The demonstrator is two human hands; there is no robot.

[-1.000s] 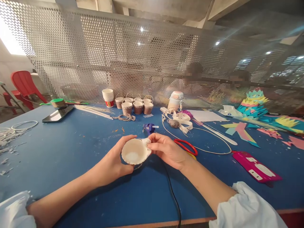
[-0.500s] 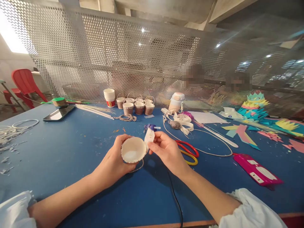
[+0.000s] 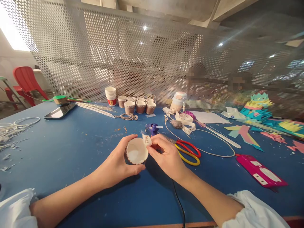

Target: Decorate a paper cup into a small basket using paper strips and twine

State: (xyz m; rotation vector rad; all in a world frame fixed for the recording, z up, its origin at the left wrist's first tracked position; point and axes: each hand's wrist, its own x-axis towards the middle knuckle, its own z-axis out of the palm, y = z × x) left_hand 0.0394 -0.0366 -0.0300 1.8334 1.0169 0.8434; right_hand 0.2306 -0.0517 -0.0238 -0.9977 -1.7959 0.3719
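Note:
My left hand [image 3: 118,166] is wrapped around a small paper cup [image 3: 136,152] whose white inside faces me, held just above the blue table [image 3: 71,148]. My right hand [image 3: 167,156] pinches a small white paper strip [image 3: 146,139] against the cup's right rim. A purple glue gun [image 3: 153,128] lies just behind the cup, its black cord [image 3: 179,202] running toward me. Red and yellow scissors [image 3: 188,152] lie to the right of my right hand.
Several wrapped cups [image 3: 139,106] and a stack of paper cups [image 3: 110,95] stand at the back by the perforated screen. A phone [image 3: 60,110] lies back left, a pink power strip [image 3: 260,171] right, coloured paper shapes [image 3: 256,106] far right. Two people sit behind the screen.
The strip in my right hand has come down from upright and is now pressed onto the cup's rim. The cup has turned slightly in my left hand.

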